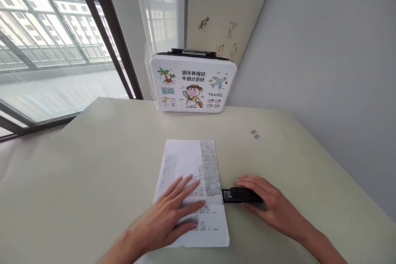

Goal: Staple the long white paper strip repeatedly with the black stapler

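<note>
A stack of printed paper sheets (182, 156) lies on the table in front of me. Along its upper right side runs a dense band of staples (210, 165). My left hand (173, 214) rests flat on the lower half of the paper, fingers spread. To the right of the sheets, my right hand (269, 202) is wrapped around a black stapler (244, 194). The stapler lies low at the table, its front end at the paper's right edge just below the last staples. Whether the edge sits inside its jaw I cannot tell.
Two small strips of staples (255, 134) lie on the pale table (108, 165) at the right. A white cartoon-printed case (193, 84) with a black handle stands at the back against the wall. A window (55, 41) is at the left, a grey wall (334, 49) at the right.
</note>
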### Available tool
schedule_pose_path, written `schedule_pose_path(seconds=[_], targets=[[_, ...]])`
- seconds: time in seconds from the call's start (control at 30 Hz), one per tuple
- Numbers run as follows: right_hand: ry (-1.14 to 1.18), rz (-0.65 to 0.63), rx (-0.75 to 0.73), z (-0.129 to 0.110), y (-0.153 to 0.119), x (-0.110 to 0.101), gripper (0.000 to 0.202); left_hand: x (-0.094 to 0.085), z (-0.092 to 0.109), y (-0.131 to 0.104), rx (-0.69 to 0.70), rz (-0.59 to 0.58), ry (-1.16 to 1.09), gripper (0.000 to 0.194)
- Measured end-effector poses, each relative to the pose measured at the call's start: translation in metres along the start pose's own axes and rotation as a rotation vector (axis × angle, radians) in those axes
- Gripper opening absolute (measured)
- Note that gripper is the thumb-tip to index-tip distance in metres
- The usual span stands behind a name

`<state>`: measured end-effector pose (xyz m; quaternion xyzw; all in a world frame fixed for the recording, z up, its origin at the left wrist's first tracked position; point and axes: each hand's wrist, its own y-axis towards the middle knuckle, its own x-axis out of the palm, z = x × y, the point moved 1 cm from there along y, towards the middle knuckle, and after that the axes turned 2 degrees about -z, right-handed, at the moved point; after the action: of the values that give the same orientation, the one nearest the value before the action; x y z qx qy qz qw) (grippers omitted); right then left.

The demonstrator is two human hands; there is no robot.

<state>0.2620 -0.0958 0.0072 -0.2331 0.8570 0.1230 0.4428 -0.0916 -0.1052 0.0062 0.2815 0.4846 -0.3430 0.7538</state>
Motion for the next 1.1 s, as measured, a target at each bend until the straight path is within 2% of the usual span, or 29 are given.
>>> schedule_pose_path(seconds=[0.13, 0.2, 0.27, 0.33, 0.4, 0.47, 0.57, 0.7, 0.83, 0.97, 1.03, 1.1], targets=[[0.045, 0.132, 0.081, 0.022, -0.014, 0.005, 0.023, -0.009, -0.025, -0.029, -0.104, 0.096, 0.061, 0.061], [0.052, 0.228, 0.184, 0.034, -0.02, 0.004, 0.027, -0.013, -0.042, -0.046, -0.189, 0.146, 0.092, 0.068], [0.049, 0.325, 0.305, 0.045, -0.028, 0.0, 0.034, -0.017, -0.054, -0.062, -0.228, 0.143, 0.149, 0.076], [0.051, 0.393, 0.43, 0.053, -0.038, -0.007, 0.041, -0.019, -0.06, -0.069, -0.223, 0.109, 0.215, 0.079], [0.065, 0.443, 0.541, 0.056, -0.047, -0.016, 0.047, -0.018, -0.056, -0.061, -0.193, 0.086, 0.254, 0.08], [0.089, 0.5, 0.618, 0.054, -0.053, -0.026, 0.051, -0.012, -0.045, -0.037, -0.149, 0.088, 0.256, 0.08], [0.153, 0.57, 0.664, 0.049, -0.052, -0.037, 0.054, 0.008, -0.023, 0.021, -0.085, 0.098, 0.198, 0.079], [0.208, 0.597, 0.62, 0.041, -0.041, -0.047, 0.054, 0.042, 0.007, 0.102, -0.011, 0.072, 0.06, 0.078], [0.192, 0.637, 0.557, 0.029, -0.031, -0.057, 0.051, 0.071, 0.039, 0.161, -0.008, 0.092, -0.078, 0.078], [0.2, 0.655, 0.533, 0.02, -0.016, -0.06, 0.05, 0.088, 0.064, 0.201, -0.009, 0.132, -0.167, 0.08], [0.19, 0.649, 0.499, 0.019, -0.005, -0.059, 0.046, 0.087, 0.068, 0.208, 0.011, 0.159, -0.215, 0.078], [0.191, 0.622, 0.452, 0.02, 0.01, -0.055, 0.043, 0.077, 0.063, 0.204, 0.067, 0.177, -0.289, 0.064]])
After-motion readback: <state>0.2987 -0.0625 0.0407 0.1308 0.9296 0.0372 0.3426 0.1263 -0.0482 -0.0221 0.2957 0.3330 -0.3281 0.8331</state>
